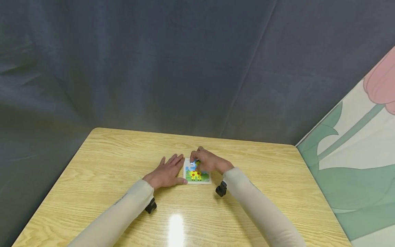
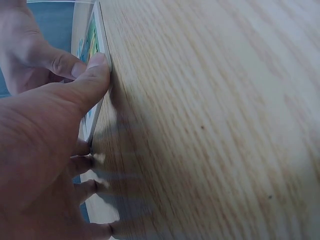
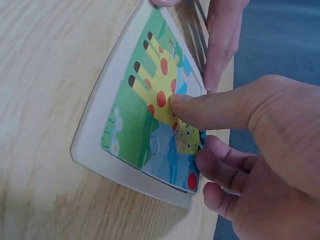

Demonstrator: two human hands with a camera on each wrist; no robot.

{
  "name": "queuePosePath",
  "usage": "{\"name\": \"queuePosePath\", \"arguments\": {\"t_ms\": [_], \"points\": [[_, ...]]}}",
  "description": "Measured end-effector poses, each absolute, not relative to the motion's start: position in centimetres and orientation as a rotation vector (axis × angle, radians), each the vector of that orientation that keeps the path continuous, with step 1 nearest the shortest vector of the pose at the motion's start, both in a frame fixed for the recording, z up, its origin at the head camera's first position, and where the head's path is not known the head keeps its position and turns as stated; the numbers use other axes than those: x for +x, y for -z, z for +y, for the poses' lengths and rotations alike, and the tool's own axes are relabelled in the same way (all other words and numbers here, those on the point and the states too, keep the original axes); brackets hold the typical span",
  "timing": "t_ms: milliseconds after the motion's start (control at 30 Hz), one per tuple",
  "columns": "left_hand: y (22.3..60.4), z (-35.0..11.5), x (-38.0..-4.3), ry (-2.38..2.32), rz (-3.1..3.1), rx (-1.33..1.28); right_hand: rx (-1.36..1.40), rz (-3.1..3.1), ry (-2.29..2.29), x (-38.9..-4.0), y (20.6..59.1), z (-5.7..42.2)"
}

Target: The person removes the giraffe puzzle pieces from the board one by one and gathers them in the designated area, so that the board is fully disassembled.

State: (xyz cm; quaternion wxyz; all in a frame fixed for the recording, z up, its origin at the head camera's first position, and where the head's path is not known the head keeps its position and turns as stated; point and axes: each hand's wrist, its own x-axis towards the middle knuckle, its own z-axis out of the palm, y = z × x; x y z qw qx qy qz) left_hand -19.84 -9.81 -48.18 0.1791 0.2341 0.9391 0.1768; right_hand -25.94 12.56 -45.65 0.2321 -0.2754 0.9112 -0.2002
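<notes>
Sleeves (image 1: 262,207): nearest me, reaching across the table (image 1: 108,161).
Left hand (image 1: 166,174): spread wide, thumb on the puzzle's (image 1: 195,176) near-left corner.
Right hand (image 1: 208,161): narrow, pinching at the giraffe's head (image 3: 187,140).
Puzzle: between the hands, upper left bare.
Giraffe's head: being seated, I judge; next calls for level pressing.

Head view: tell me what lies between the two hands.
The head view shows the giraffe jigsaw puzzle between left hand and right hand, the latter partly covering it.
</notes>
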Motion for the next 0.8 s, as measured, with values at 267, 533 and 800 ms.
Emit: {"name": "queuePosePath", "arguments": {"t_ms": [267, 533, 800], "points": [[48.4, -9.9, -19.7, -0.487, 2.656, 0.663, -0.774, 2.540, 0.582, -25.7, 46.3, 12.7], [48.1, -9.9, -19.6, -0.486, 2.653, 0.673, -0.740, 2.595, 0.685, -26.0, 46.9, 13.2], [48.1, -9.9, -19.9, -0.496, 2.653, 0.669, -0.705, 2.591, 0.686, -26.2, 46.6, 13.2]]}}
